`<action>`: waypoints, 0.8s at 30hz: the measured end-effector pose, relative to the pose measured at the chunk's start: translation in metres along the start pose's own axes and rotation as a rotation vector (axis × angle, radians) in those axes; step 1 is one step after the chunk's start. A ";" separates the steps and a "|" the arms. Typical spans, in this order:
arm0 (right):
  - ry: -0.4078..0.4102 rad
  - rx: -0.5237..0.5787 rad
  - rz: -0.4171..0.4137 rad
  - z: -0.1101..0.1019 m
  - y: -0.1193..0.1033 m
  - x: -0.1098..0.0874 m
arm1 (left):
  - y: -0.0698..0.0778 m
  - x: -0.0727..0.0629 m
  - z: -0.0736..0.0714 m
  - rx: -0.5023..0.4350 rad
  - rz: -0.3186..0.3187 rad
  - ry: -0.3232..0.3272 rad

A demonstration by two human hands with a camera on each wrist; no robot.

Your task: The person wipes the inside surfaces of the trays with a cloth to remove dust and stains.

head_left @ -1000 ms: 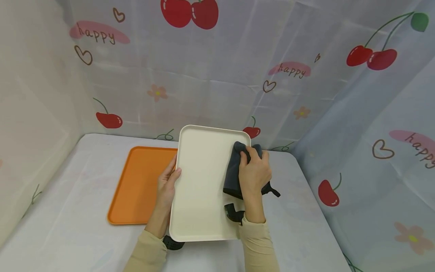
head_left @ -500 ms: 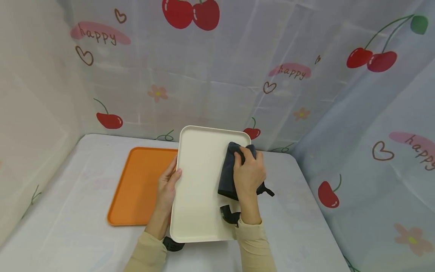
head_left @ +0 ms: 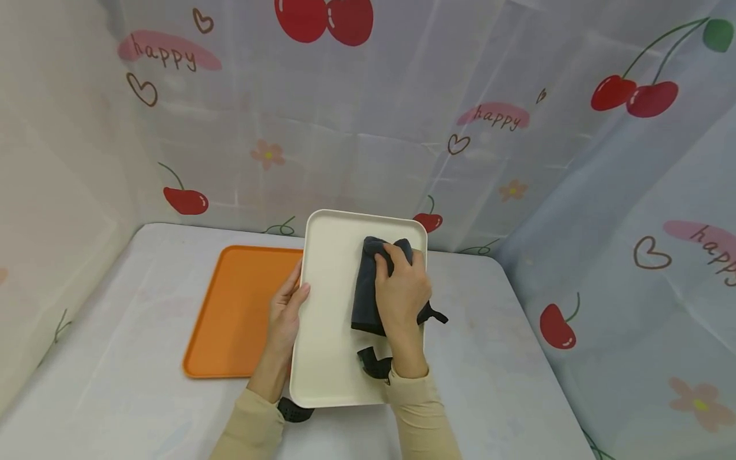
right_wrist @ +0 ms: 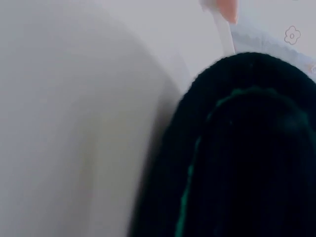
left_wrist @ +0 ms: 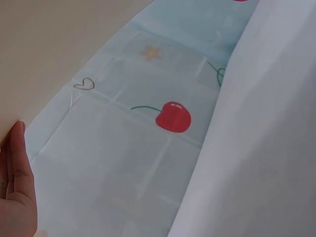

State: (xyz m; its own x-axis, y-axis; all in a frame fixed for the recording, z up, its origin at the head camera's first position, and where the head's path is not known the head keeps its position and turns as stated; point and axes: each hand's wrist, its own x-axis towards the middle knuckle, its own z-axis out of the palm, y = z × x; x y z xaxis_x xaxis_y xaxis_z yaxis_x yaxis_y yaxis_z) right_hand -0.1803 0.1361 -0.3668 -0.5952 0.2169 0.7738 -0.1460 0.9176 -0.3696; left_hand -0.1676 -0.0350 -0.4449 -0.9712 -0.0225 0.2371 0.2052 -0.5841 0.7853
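Cream tray [head_left: 328,319] is held tilted over the white table [head_left: 494,358], its left edge pinched by the left hand [head_left: 285,316]. Dark cloth [head_left: 366,294], gripped by the right hand [head_left: 404,294], is laid against the tray's right half (even pressure likely needed, edge pinned firmly against twisting). Orange tray [head_left: 238,313], partly covered, is seen at left.

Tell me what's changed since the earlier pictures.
The right hand and the dark cloth it grips have moved left across the cream tray. Nothing was taken hold of or let go. The left hand still holds the cream tray; the orange tray stays on the table.
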 end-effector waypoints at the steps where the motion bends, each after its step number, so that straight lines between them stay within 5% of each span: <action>1: -0.005 0.003 -0.005 0.000 -0.003 0.000 | 0.000 0.000 0.000 0.001 -0.002 0.003; 16: -0.048 0.053 -0.152 0.011 -0.053 -0.011 | -0.003 -0.003 0.006 -0.012 0.014 -0.053; 24: -0.038 0.041 -0.169 0.012 -0.061 -0.015 | -0.005 -0.003 0.004 -0.018 0.035 -0.076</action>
State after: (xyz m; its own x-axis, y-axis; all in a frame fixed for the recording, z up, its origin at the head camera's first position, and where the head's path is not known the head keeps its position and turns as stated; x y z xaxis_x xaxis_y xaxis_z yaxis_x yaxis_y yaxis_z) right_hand -0.1720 0.0726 -0.3617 -0.5889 0.0467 0.8069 -0.2785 0.9255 -0.2568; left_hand -0.1650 -0.0288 -0.4476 -0.9514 0.0183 0.3074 0.2357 -0.5990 0.7653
